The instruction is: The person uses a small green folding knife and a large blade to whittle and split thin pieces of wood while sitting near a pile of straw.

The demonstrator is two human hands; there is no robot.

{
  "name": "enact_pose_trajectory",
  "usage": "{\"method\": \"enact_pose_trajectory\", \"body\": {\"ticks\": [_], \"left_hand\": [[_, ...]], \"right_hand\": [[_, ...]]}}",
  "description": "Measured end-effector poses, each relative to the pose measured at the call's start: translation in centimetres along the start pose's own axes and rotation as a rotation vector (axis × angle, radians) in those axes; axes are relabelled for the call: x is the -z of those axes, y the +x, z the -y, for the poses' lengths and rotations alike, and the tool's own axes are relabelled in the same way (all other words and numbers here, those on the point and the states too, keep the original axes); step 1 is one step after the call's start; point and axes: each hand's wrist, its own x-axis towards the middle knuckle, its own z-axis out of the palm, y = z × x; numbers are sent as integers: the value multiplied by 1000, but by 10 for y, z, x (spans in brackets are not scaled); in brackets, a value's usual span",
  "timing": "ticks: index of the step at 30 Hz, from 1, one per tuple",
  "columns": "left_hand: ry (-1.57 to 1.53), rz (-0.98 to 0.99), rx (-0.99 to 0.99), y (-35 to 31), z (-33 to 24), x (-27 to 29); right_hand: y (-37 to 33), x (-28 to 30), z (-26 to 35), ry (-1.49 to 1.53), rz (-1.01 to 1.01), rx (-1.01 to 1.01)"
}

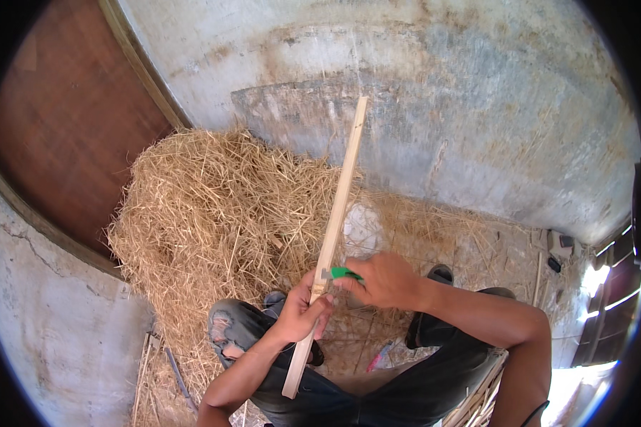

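A long, pale strip of wood [340, 186] slants up and away from my lap, its near end between my knees. My left hand [305, 313] is wrapped round its lower part. In my right hand [390, 281] is a green-handled knife [345, 273], most of its grip hidden by my fingers. The knife's small grey metal end lies against the wood just above my left hand. A rougher, darker patch shows on the strip there.
A big heap of straw [214, 206] lies ahead on the left, by a brown door panel [78, 107]. A stained grey wall [463, 92] rises beyond. Thin sticks [477, 398] lie beside my right leg. A small black object [554, 264] sits at far right.
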Motion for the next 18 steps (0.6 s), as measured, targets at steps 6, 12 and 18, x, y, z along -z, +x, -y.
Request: {"method": "enact_pose_trajectory", "body": {"ticks": [6,12,18], "left_hand": [[-47,74,123,-32,2,-8],[-61,180,229,-74,7,-12],[-11,133,302,-103,-7,-5]], "right_hand": [[31,11,-79,102,-200,-217],[24,57,-140,-46,-323,-361],[53,11,-177,-124,-539,-211]]}}
